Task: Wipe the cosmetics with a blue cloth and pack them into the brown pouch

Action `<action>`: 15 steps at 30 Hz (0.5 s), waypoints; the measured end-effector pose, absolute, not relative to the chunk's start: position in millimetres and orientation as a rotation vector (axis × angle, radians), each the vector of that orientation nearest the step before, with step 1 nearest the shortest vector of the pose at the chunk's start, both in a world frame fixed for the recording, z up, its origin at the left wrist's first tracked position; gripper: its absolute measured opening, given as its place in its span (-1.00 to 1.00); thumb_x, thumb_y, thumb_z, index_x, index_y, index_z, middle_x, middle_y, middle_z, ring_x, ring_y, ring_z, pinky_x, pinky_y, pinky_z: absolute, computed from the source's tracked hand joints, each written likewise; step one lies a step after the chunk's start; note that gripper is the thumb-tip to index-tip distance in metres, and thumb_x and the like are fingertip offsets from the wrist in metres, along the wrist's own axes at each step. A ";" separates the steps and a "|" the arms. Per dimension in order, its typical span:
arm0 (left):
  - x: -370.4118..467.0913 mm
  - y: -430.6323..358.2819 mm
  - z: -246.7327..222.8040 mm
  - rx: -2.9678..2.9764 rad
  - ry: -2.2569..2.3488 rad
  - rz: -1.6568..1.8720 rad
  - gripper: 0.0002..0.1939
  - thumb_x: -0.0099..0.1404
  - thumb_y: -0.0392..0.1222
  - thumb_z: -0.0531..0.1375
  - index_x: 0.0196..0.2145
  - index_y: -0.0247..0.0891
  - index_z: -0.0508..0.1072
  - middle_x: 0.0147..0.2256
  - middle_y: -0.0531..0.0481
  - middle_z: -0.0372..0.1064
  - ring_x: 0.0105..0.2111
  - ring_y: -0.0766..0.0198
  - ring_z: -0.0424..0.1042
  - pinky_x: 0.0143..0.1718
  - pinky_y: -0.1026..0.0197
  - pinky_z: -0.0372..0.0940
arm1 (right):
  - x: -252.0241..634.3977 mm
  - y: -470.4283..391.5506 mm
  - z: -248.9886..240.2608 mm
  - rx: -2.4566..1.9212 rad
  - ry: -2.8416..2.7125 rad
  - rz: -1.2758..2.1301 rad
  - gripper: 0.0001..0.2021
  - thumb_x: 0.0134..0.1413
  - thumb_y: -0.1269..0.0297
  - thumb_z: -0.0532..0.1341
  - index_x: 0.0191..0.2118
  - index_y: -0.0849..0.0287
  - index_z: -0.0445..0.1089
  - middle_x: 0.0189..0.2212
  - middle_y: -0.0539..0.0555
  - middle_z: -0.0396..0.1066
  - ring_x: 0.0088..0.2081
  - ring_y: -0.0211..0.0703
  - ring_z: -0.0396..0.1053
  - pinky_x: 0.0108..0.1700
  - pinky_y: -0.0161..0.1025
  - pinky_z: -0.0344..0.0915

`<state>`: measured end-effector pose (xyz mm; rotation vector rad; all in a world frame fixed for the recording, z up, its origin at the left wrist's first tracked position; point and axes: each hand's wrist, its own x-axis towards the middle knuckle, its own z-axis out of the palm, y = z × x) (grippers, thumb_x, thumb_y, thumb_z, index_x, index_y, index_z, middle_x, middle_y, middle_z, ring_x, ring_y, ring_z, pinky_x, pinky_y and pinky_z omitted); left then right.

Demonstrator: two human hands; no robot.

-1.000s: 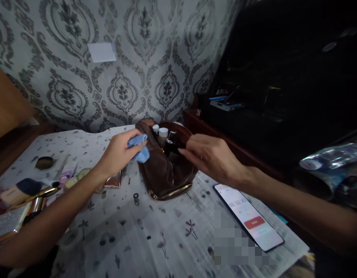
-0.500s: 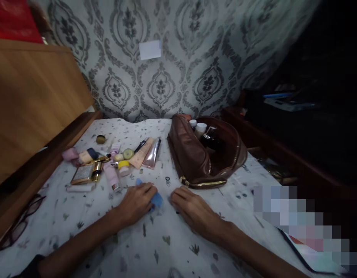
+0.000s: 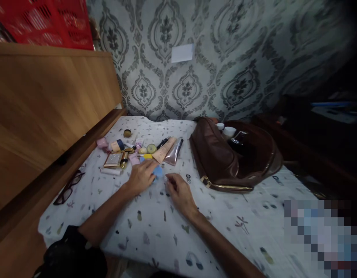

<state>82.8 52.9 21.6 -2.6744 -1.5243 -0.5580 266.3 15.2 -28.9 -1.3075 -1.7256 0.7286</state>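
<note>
My left hand [image 3: 142, 177] is closed on a light blue cloth [image 3: 158, 172], parts of which stick out past the fingers. Just right of it my right hand [image 3: 180, 193] has its fingers curled, with a small clear bit at the fingertips too tiny to make out. Beyond my left hand lie a beige tube [image 3: 164, 150], a silvery pink tube [image 3: 174, 151], a round green-lidded jar [image 3: 151, 148] and a glittery gold compact [image 3: 113, 159]. An open brown bag [image 3: 213, 154] stands to the right, with white-capped bottles [image 3: 229, 132] inside.
Dark-framed glasses [image 3: 68, 188] lie at the left edge of the patterned white sheet [image 3: 143, 239]. A wooden cabinet [image 3: 51, 100] with a red basket [image 3: 48, 23] on top stands at the left. Patterned wallpaper [image 3: 167, 61] rises behind.
The view has shifted, so things appear farther right. My left hand with the blue cloth is nearer the cosmetics, and my right hand has turned, its fingertips closer to the cloth.
</note>
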 end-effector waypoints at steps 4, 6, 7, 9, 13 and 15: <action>41.6 78.3 32.5 -2.315 -1.820 -0.605 -0.64 0.28 -0.36 0.08 0.02 -0.23 0.42 -0.01 -0.20 0.44 0.00 -0.01 0.40 -0.02 0.02 0.31 | 264.7 7.0 -29.0 -1.255 -1.818 0.649 -0.78 0.21 0.36 0.05 -0.12 0.19 0.40 -0.24 0.14 0.41 -0.24 -0.09 0.39 -0.13 -0.13 0.34; 18.9 88.4 35.3 -2.088 -2.023 -0.466 -0.67 0.33 -0.29 0.06 0.02 -0.26 0.42 0.00 -0.26 0.41 0.04 -0.06 0.37 -0.03 -0.01 0.31 | 266.7 7.7 -27.9 -1.232 -1.845 0.651 -0.81 0.21 0.37 0.06 -0.18 0.18 0.41 -0.26 0.13 0.41 -0.26 -0.10 0.39 -0.15 -0.15 0.33; 8.6 92.4 35.7 -1.994 -2.120 -0.391 -0.67 0.34 -0.26 0.06 0.03 -0.28 0.41 0.03 -0.29 0.39 0.07 -0.10 0.34 -0.03 -0.03 0.31 | 267.8 9.0 -27.5 -1.225 -1.855 0.649 -0.81 0.20 0.38 0.06 -0.20 0.18 0.41 -0.28 0.13 0.40 -0.26 -0.10 0.39 -0.16 -0.15 0.33; -7.8 97.8 34.9 -1.877 -2.263 -0.297 -0.65 0.35 -0.20 0.06 0.04 -0.34 0.40 0.03 -0.37 0.37 0.08 -0.17 0.31 -0.05 -0.10 0.32 | 269.8 12.3 -27.1 -1.217 -1.871 0.645 -0.82 0.19 0.39 0.07 -0.22 0.18 0.41 -0.29 0.12 0.41 -0.27 -0.10 0.39 -0.18 -0.16 0.32; -21.1 101.7 31.0 -1.802 -2.408 -0.285 -0.55 0.39 0.02 0.01 0.06 -0.34 0.38 0.04 -0.41 0.36 0.03 -0.25 0.36 -0.13 -0.15 0.36 | 272.3 16.3 -27.6 -1.197 -1.905 0.640 -0.84 0.20 0.41 0.08 -0.23 0.19 0.41 -0.29 0.11 0.42 -0.27 -0.11 0.39 -0.18 -0.17 0.31; -21.4 102.1 30.5 -1.776 -2.475 -0.281 -0.46 0.39 0.15 -0.03 0.08 -0.31 0.36 0.07 -0.40 0.33 -0.01 -0.27 0.40 -0.14 -0.18 0.36 | 272.9 17.0 -28.6 -1.181 -1.920 0.632 -0.84 0.19 0.43 0.09 -0.23 0.19 0.41 -0.29 0.12 0.42 -0.26 -0.11 0.39 -0.16 -0.18 0.31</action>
